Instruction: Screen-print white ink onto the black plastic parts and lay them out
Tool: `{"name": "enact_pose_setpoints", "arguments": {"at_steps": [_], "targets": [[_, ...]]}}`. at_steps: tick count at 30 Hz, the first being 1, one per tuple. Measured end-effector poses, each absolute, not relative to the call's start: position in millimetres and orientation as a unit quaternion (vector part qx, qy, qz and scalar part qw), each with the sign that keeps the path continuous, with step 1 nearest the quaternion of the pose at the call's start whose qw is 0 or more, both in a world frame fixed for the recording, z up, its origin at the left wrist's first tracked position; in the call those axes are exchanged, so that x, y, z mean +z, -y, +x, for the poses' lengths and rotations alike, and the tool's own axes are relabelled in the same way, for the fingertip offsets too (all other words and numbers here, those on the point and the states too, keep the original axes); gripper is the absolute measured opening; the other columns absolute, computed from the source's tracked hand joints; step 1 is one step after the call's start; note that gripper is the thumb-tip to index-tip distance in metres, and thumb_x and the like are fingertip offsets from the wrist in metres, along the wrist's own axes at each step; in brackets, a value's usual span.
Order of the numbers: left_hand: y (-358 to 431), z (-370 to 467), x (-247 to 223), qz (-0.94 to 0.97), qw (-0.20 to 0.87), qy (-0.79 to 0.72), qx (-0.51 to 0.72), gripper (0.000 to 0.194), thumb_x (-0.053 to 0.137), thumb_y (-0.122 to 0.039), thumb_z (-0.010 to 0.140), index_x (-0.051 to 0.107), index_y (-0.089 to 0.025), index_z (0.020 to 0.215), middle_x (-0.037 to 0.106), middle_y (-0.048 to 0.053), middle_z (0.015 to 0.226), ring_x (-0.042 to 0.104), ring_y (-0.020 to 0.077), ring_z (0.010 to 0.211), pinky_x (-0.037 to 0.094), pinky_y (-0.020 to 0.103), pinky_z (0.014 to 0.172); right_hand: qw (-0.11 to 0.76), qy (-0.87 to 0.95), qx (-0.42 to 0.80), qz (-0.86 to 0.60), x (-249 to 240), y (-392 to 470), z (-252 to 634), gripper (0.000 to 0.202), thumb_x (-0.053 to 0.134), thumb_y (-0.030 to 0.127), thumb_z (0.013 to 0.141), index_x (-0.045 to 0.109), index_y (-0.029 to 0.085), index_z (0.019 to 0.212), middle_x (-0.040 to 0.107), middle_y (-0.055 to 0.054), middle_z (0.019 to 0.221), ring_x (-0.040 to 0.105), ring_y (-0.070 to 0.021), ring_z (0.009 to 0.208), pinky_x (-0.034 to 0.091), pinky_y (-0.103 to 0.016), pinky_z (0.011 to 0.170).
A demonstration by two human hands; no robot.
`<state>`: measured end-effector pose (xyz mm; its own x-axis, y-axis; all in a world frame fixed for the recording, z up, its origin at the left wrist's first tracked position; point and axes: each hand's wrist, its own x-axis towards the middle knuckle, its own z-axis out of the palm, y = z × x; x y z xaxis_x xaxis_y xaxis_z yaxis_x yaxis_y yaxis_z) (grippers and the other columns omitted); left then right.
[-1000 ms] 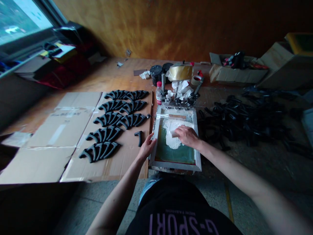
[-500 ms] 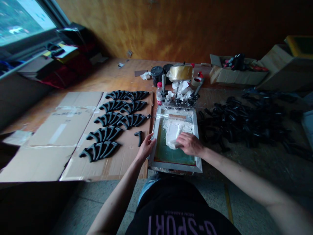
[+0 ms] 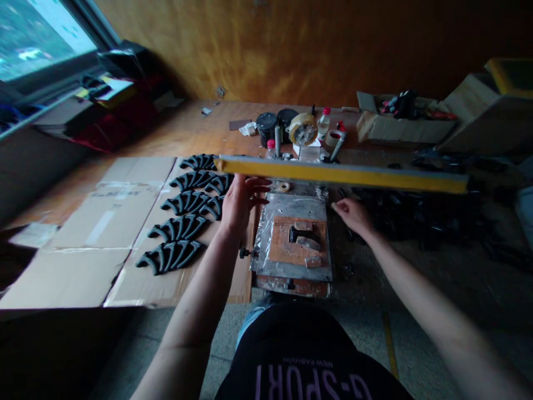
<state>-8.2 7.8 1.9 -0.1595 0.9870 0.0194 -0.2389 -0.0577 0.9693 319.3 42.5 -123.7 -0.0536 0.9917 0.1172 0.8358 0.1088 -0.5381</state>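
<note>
A printing screen frame (image 3: 345, 173) is tilted up and seen nearly edge-on, its yellow-grey edge running across the view. My left hand (image 3: 237, 203) is just under its left end, with fingers stretched out and apart; whether they touch the frame is unclear. Below, a black curved handle (image 3: 296, 235) lies in a wooden jig (image 3: 280, 240) on a metal base plate (image 3: 291, 206). My right hand (image 3: 353, 215) is right of the plate, beside the dark parts. Its fingers are curled together, and anything in them is hidden.
Rows of black curved handles (image 3: 189, 201) lie on cardboard (image 3: 125, 211) at left. A heap of black parts (image 3: 433, 216) covers the right side. Behind stand black tubs (image 3: 266, 129), a tape roll (image 3: 302, 130), a bottle (image 3: 323, 123) and an open carton (image 3: 400, 129).
The screen frame has swung up off the base, uncovering the jig and handle. My left hand has moved up and forward. My right hand has left the white-coated squeegee and shifted right.
</note>
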Motion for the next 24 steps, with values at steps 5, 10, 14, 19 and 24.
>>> {"name": "enact_pose_setpoints", "arguments": {"at_steps": [5,10,14,19,24], "targets": [[17,20,-31,0.334,0.547,-0.510,0.574,0.064,0.045,-0.071,0.082,0.056,-0.017,0.114,0.071,0.011,0.098,0.068,0.0181,0.078,0.052,0.027,0.059,0.128,0.797,0.131,-0.576,-160,24,244,0.017,0.065,0.032,0.085,0.059,0.017,0.080,0.065,-0.011,0.089,0.060,-0.0237,0.090,0.045,-0.034,0.081],[96,51,-101,0.242,0.733,-0.540,0.337,0.063,0.055,-0.069,0.077,0.060,-0.016,0.109,0.071,0.016,0.104,0.069,0.0255,0.085,0.054,0.033,0.061,0.215,0.783,0.184,-0.555,-140,63,193,0.013,0.054,0.030,0.093,0.057,0.019,0.087,0.064,-0.008,0.084,0.059,-0.0212,0.083,0.046,-0.032,0.075],[100,3,-126,0.283,0.614,-0.627,0.387,0.054,0.049,-0.066,0.081,0.057,-0.015,0.097,0.070,0.008,0.078,0.061,0.0148,0.057,0.047,0.024,0.050,0.275,0.821,0.209,-0.455,-144,54,234,0.011,0.052,0.017,0.091,0.062,0.021,0.090,0.066,-0.006,0.099,0.058,-0.0193,0.100,0.046,-0.033,0.091],[61,-106,-152,0.416,0.361,-0.823,0.137,0.056,0.022,-0.056,0.092,0.058,-0.014,0.083,0.066,0.010,0.061,0.057,0.0171,0.048,0.044,0.027,0.047,0.081,0.706,0.118,-0.694,-196,17,371,0.032,0.051,-0.003,0.071,0.066,0.011,0.095,0.063,-0.020,0.113,0.052,-0.0301,0.116,0.041,-0.045,0.101],[50,-129,-176,0.457,0.306,-0.835,-0.004,0.058,0.030,-0.048,0.092,0.065,-0.003,0.086,0.064,0.019,0.058,0.064,0.0298,0.059,0.048,0.039,0.059,0.145,0.691,0.141,-0.694,-219,13,406,0.020,0.056,0.016,0.079,0.063,0.017,0.099,0.065,-0.016,0.111,0.055,-0.0308,0.113,0.041,-0.048,0.101]]}}
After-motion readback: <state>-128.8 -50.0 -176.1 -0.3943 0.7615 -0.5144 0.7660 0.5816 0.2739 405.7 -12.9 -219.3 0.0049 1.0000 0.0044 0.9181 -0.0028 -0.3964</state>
